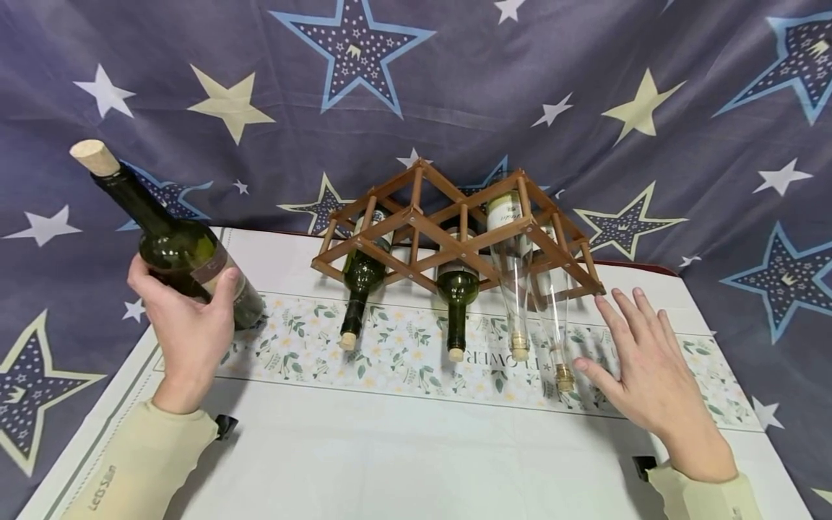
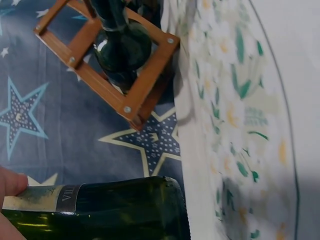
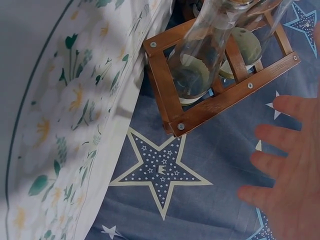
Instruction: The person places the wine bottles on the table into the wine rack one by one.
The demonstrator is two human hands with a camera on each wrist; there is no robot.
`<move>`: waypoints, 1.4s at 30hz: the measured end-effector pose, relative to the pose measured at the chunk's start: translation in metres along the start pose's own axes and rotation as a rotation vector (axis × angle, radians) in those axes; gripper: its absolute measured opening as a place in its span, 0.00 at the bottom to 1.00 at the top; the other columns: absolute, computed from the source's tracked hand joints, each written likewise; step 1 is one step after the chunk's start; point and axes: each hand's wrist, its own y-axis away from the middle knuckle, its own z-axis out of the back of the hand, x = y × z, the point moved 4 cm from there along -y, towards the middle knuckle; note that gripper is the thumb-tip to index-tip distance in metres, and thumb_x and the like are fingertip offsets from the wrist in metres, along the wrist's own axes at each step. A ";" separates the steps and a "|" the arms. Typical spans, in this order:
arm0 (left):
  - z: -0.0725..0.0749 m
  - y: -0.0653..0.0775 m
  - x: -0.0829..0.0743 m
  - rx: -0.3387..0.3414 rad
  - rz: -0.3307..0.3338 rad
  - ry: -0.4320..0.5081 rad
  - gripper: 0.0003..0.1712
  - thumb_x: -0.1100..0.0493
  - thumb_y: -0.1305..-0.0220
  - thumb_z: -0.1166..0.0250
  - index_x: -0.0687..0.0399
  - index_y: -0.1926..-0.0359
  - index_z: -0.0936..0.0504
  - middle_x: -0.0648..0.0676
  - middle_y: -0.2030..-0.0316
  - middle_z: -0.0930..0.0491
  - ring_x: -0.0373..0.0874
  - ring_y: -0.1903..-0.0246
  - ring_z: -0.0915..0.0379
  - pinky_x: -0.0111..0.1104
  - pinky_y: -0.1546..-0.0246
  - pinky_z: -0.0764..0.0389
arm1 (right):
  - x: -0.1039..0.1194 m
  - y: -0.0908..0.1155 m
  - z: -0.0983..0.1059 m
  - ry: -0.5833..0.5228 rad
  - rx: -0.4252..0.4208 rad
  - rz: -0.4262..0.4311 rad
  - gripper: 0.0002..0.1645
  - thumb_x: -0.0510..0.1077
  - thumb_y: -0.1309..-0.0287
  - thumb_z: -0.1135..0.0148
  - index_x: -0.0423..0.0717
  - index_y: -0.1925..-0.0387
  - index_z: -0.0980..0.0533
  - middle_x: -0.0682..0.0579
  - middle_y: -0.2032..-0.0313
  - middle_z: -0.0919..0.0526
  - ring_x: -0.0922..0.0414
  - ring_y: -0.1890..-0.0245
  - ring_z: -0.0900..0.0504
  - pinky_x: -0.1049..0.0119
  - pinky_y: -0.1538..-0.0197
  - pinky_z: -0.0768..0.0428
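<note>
My left hand [image 1: 188,318] grips a dark green wine bottle [image 1: 178,249] round its body, the corked neck tilted up to the left. In the left wrist view the base of that wine bottle [image 2: 130,205] shows, with the thumb on its label. A wooden wine rack [image 1: 448,238] stands at the back of the table, to the right of the held bottle. My right hand [image 1: 650,361], fingers spread and holding nothing, is just right of the rack's corner. In the right wrist view the spread fingers [image 3: 280,135] are beside the rack.
Two green bottles [image 1: 364,274] [image 1: 458,296] and two clear bottles [image 1: 513,289] [image 1: 555,318] lie in the rack, corked necks pointing forward. A floral runner [image 1: 403,347] crosses the white table [image 1: 416,462]. Behind hangs a star-patterned cloth [image 1: 468,87].
</note>
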 end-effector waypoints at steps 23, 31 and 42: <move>-0.005 0.011 -0.071 -0.003 -0.064 0.220 0.48 0.66 0.39 0.24 0.60 0.25 0.43 0.52 0.35 0.29 0.44 0.41 0.27 0.30 0.38 0.29 | 0.006 -0.006 0.010 -0.003 -0.053 0.023 0.57 0.72 0.35 0.36 0.50 0.16 0.43 0.36 0.20 0.41 0.37 0.18 0.53 0.35 0.20 0.57; -0.010 0.015 -0.083 -0.007 -0.099 0.335 0.48 0.67 0.41 0.23 0.62 0.27 0.42 0.53 0.36 0.28 0.49 0.42 0.27 0.32 0.40 0.28 | 0.010 -0.010 0.013 -0.014 -0.069 0.036 0.57 0.74 0.33 0.39 0.49 0.16 0.43 0.35 0.21 0.41 0.36 0.18 0.52 0.35 0.20 0.57; -0.018 0.019 -0.087 0.013 -0.086 0.464 0.48 0.69 0.43 0.23 0.62 0.27 0.41 0.58 0.38 0.25 0.52 0.43 0.25 0.35 0.41 0.25 | 0.016 -0.019 0.017 -0.034 -0.096 0.050 0.59 0.80 0.34 0.46 0.48 0.17 0.42 0.36 0.20 0.43 0.37 0.17 0.53 0.35 0.20 0.57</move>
